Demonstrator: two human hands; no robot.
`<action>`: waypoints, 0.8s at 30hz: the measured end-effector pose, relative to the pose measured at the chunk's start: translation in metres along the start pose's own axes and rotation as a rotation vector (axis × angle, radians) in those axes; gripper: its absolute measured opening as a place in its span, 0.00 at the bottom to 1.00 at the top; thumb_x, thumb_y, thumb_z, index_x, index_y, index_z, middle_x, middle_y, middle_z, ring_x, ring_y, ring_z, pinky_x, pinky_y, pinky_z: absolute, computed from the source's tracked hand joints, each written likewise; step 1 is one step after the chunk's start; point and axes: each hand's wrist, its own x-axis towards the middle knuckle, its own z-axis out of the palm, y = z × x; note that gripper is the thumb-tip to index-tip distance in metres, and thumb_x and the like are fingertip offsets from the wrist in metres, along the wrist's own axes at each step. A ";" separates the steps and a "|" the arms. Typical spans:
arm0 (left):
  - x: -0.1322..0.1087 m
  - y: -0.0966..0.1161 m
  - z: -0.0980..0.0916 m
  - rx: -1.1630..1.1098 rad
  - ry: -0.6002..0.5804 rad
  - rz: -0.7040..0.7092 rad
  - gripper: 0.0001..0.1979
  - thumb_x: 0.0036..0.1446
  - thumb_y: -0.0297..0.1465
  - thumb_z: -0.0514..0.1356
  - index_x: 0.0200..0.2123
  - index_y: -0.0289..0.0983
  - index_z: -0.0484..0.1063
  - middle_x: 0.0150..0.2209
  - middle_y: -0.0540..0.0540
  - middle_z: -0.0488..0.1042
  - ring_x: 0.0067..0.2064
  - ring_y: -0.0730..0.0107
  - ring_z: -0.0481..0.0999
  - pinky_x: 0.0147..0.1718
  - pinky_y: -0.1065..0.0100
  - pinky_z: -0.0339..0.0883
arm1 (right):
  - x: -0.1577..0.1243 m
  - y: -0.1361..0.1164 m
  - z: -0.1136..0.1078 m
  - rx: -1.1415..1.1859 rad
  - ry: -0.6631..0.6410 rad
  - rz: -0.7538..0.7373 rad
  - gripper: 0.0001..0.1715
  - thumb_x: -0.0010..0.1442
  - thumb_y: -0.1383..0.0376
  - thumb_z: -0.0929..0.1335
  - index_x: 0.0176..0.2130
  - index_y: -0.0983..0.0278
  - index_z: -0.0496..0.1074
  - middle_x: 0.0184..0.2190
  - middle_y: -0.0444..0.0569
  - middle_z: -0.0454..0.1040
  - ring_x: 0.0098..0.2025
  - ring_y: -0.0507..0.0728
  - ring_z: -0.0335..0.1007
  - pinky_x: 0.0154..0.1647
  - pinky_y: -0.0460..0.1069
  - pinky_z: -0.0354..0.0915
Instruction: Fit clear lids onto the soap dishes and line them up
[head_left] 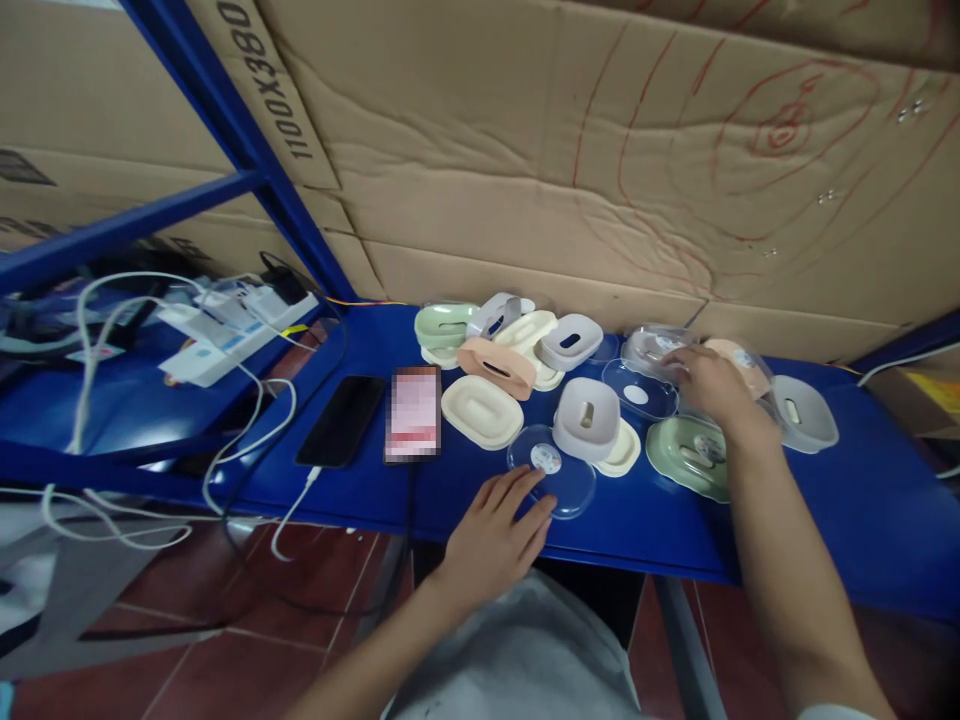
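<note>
My left hand (499, 530) lies flat at the front edge of the blue shelf (862, 500), fingers stretched out and touching a clear round lid (561, 478) with a white sticker. My right hand (709, 385) reaches farther back, its fingers curled on a clear lid (654, 350) among the soap dishes. Around them lie several pastel soap dishes: a cream one (481, 412), a grey one (586, 417), a green one (694, 455), a peach one (496, 367) and another grey one (804, 412).
Two phones lie left of the dishes, a dark one (341, 420) and a lit one (412, 412), both on cables. A white power strip (225, 335) with white cords sits on the left shelf. Cardboard (600, 150) backs the shelf. Red tile floor lies below.
</note>
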 end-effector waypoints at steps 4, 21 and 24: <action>-0.001 0.000 0.001 -0.001 0.009 -0.002 0.13 0.72 0.30 0.59 0.56 0.39 0.77 0.61 0.38 0.76 0.63 0.50 0.75 0.57 0.51 0.74 | 0.002 0.003 0.015 -0.091 0.002 0.062 0.21 0.63 0.67 0.66 0.54 0.60 0.77 0.58 0.60 0.75 0.60 0.71 0.73 0.59 0.66 0.69; -0.002 -0.002 0.002 0.000 0.005 0.022 0.14 0.72 0.30 0.58 0.57 0.39 0.76 0.62 0.38 0.76 0.63 0.49 0.75 0.56 0.50 0.75 | 0.011 -0.017 -0.004 -0.039 0.052 0.120 0.21 0.71 0.60 0.61 0.51 0.61 0.81 0.46 0.59 0.84 0.51 0.69 0.79 0.54 0.61 0.70; -0.003 -0.002 0.002 0.003 0.004 0.015 0.13 0.72 0.31 0.58 0.56 0.39 0.76 0.62 0.38 0.76 0.63 0.49 0.76 0.56 0.50 0.75 | 0.005 -0.020 0.001 -0.033 -0.067 0.108 0.20 0.69 0.60 0.64 0.50 0.58 0.83 0.43 0.56 0.85 0.45 0.67 0.81 0.48 0.59 0.72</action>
